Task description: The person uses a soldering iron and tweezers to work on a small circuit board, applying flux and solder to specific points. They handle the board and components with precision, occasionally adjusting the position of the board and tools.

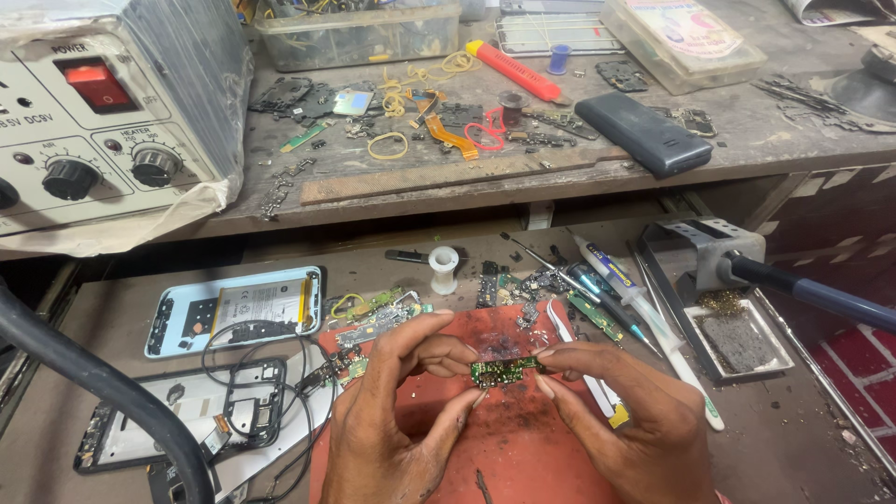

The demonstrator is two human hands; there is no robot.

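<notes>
Small green board [496,371] pinched at both ends, held just above a red mat [523,439] near the front of the bench. Left hand [397,415] clamped on its left end with thumb and fingertips; right hand [621,411] clamped on the right end likewise. Opened phone [233,310] with battery lying left, another gutted frame [187,415] nearer. Tweezers [574,350] and syringe [644,308] just right. Soldering iron [812,291] in stand at far right. Rework station [103,112] up on far left shelf.
</notes>
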